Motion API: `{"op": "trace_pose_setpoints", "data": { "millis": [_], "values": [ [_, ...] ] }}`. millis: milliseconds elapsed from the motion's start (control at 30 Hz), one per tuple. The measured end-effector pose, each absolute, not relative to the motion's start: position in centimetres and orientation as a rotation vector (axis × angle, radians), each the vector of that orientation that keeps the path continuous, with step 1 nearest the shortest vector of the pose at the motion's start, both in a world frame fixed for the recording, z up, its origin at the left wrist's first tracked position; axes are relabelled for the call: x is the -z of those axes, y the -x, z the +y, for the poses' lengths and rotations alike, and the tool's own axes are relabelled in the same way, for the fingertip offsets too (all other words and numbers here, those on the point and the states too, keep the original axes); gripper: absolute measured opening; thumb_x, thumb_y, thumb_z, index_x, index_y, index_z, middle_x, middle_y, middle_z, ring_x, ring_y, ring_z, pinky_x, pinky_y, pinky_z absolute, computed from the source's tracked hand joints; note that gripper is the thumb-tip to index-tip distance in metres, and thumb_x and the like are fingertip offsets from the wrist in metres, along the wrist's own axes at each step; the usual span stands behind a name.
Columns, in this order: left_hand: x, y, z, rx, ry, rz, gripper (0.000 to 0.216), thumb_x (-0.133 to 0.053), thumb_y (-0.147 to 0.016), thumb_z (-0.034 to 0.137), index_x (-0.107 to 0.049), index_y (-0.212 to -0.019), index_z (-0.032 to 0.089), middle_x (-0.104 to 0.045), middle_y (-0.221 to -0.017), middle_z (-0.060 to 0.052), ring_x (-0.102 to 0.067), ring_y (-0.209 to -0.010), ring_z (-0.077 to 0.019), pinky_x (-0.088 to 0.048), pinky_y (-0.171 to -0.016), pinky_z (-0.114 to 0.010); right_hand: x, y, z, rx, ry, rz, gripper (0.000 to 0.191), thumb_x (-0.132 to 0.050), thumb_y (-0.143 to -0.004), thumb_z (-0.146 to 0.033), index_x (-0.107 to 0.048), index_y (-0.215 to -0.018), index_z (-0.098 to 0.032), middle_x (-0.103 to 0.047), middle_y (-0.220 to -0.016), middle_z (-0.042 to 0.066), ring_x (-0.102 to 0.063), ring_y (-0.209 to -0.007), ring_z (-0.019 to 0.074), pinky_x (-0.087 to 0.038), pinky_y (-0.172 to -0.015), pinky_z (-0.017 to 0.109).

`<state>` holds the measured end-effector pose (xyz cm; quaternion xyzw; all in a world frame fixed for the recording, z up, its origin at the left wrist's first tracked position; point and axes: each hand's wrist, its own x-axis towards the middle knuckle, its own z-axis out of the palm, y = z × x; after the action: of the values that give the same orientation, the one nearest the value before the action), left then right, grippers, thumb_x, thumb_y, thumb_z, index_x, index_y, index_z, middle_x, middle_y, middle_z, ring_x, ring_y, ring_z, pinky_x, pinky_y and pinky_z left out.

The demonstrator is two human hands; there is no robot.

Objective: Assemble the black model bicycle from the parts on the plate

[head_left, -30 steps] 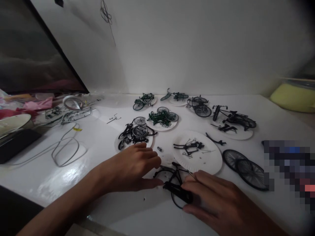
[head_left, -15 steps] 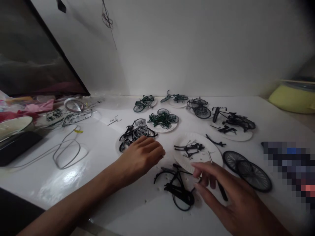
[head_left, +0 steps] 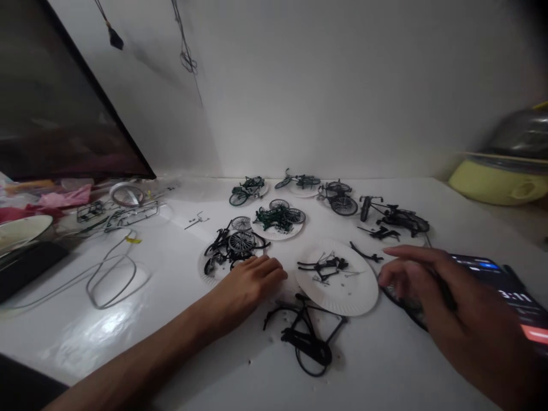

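Left hand (head_left: 252, 279) is resting on the white tabletop (head_left: 141, 342), its fingers curled close together and holding nothing that shows, its knuckles just beside the rim of a paper plate (head_left: 205, 277) piled with black model bicycle parts (head_left: 231, 245). Right hand (head_left: 419, 279) is hanging low at the right, fingers half spread, with a slim dark tool (head_left: 445, 291) pinched among them (too blurred to tell which kind). Black spoked wheels (head_left: 400, 299) are lying partly hidden under those fingers, and a smartphone (head_left: 499, 279) is glowing just beyond them, showing 3:11. Between the hands, a black model bicycle (head_left: 306, 337) is lying flat on the table, close to a second paper plate (head_left: 355, 294) that is carrying scattered black pieces (head_left: 323, 268). Farther out, more plates are holding green and black model bicycles (head_left: 278, 220) in an arc. Off to the left, plastic sprue frames (head_left: 131, 216) and a wire loop (head_left: 111, 282) are lying near a dark monitor (head_left: 64, 97), while a yellow-green container (head_left: 496, 182) is sitting at the far right.
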<state>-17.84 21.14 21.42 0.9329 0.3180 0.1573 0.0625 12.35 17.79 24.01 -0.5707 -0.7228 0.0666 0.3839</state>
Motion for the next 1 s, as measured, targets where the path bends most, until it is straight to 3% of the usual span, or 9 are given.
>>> {"op": "trace_pose_setpoints", "data": {
  "millis": [267, 433, 667, 767, 900, 1000],
  "values": [
    [-21.5, 17.8, 21.4, -0.506, -2.772, 0.959, 0.022, -0.04, -0.105, 0.017, -0.062, -0.108, 0.012, -0.065, -0.097, -0.008, -0.06, -0.091, -0.0185, -0.052, -0.079, -0.034, -23.6, -13.8, 18.8, -0.301, 1.533, -1.866, 0.032, -0.035, -0.1, -0.051, -0.055, -0.113, -0.03, -0.067, -0.078, 0.001, -0.06, -0.059, 0.02, -0.047, -0.059, 0.037],
    [-21.5, 17.8, 21.3, -0.559, -2.775, 0.969, 0.022, -0.04, -0.106, 0.019, -0.061, -0.111, 0.014, -0.066, -0.101, -0.008, -0.062, -0.092, -0.0191, -0.053, -0.078, -0.036, -23.6, -14.4, 19.3, -0.266, 1.545, -1.887, 0.031, -0.035, -0.1, -0.05, -0.058, -0.108, -0.031, -0.067, -0.078, 0.0, -0.061, -0.061, 0.0188, -0.047, -0.063, 0.035],
    [-20.8, 18.3, 21.6, -0.608, -2.817, 0.943, 0.021, -0.042, -0.105, 0.018, -0.06, -0.115, 0.015, -0.068, -0.105, -0.009, -0.064, -0.098, -0.0209, -0.054, -0.081, -0.038, -22.4, -14.7, 20.5, -0.231, 1.538, -1.994, 0.021, -0.054, -0.094, -0.046, -0.063, -0.095, -0.027, -0.072, -0.087, 0.002, -0.067, -0.072, 0.0192, -0.05, -0.066, 0.031],
    [-20.9, 18.4, 21.8, -0.645, -2.846, 0.946, 0.02, -0.044, -0.104, 0.018, -0.06, -0.116, 0.014, -0.068, -0.109, -0.01, -0.064, -0.1, -0.0208, -0.056, -0.083, -0.036, -22.0, -14.7, 20.9, -0.262, 1.538, -2.002, 0.02, -0.054, -0.095, -0.043, -0.062, -0.103, -0.027, -0.074, -0.094, 0.004, -0.069, -0.08, 0.0203, -0.052, -0.071, 0.031],
    [-21.5, 18.4, 22.0, -0.679, -2.864, 0.984, 0.02, -0.043, -0.104, 0.017, -0.061, -0.112, 0.014, -0.068, -0.106, -0.01, -0.065, -0.095, -0.0183, -0.056, -0.081, -0.033, -22.3, -15.2, 21.3, -0.288, 1.505, -1.906, 0.032, -0.043, -0.099, -0.048, -0.053, -0.122, -0.028, -0.074, -0.105, 0.006, -0.07, -0.094, 0.0215, -0.053, -0.08, 0.033],
    [-21.8, 18.5, 22.5, -0.691, -2.94, 1.015, 0.02, -0.043, -0.104, 0.017, -0.062, -0.107, 0.014, -0.069, -0.1, -0.009, -0.066, -0.091, -0.0184, -0.056, -0.077, -0.034, -23.1, -16.1, 21.3, -0.259, 1.467, -1.881, 0.037, -0.034, -0.101, -0.05, -0.052, -0.125, -0.027, -0.074, -0.101, 0.004, -0.07, -0.087, 0.0204, -0.052, -0.076, 0.033]
  ]
}}
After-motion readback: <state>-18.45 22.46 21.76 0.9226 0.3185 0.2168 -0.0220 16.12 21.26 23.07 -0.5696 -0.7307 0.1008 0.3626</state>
